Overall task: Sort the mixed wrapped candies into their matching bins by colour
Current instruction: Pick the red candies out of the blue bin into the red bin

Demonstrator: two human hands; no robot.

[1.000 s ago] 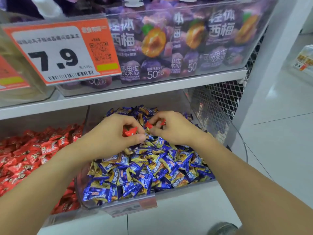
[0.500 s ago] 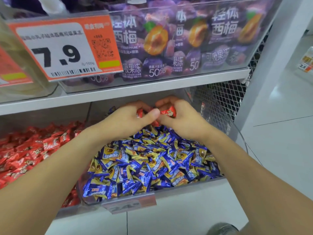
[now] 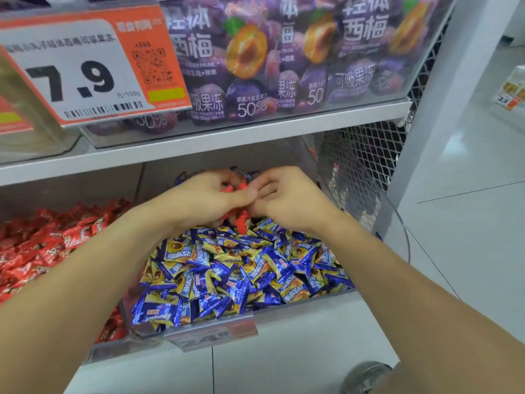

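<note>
Fingers of both the left hand and right hand curl around small red wrapped candies above the clear plastic bin of blue-and-yellow wrapped candies.

Bright, even overhead store light; glare on floor tiles, price tag soft/blurred, wide-angle bowing at edges.
</note>
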